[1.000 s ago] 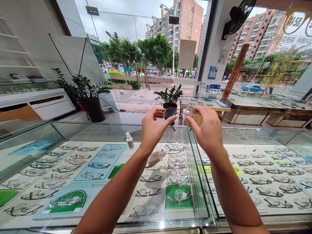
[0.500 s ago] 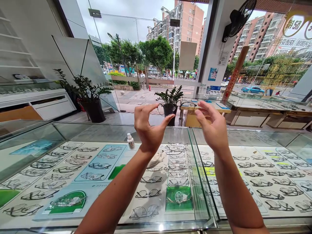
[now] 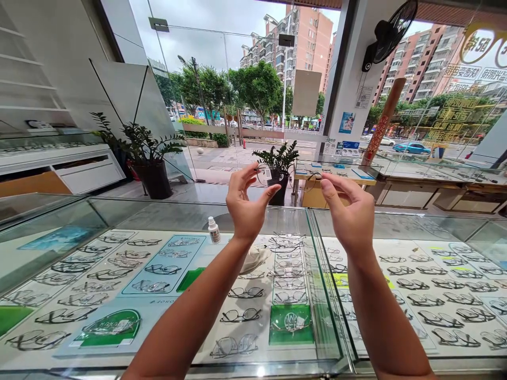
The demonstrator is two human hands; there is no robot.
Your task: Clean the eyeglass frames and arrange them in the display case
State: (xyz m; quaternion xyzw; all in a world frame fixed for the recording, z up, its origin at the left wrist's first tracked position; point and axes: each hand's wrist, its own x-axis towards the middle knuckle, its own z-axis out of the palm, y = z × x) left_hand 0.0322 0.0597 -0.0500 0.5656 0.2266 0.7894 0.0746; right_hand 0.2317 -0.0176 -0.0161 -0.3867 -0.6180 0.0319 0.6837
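Thin-rimmed eyeglasses [image 3: 263,175] are held up in front of me, above the far edge of the glass counter. My left hand [image 3: 249,203] has its index finger at the left rim and its thumb below the lens, fingers curled around that side. At the other end, my right hand [image 3: 352,208] pinches the frame's right side between thumb and index finger. A small pale label seems to show on the left lens. Against the bright background the fine bridge and temples are hard to make out. Beneath my left wrist a beige cloth [image 3: 257,257] lies on the counter, partly covered by the forearm.
The glass display counter [image 3: 304,365] carries rows of spectacles [image 3: 241,315] under its top. A small white bottle [image 3: 214,230] stands left of my forearm. Beyond are potted plants [image 3: 152,177], a glass door, a low display table [image 3: 356,179] and a wall fan [image 3: 390,34].
The eyeglasses have turned, and their right lens now looks narrower. My right thumb and index finger have come together on the frame. My left hand has shifted slightly right.
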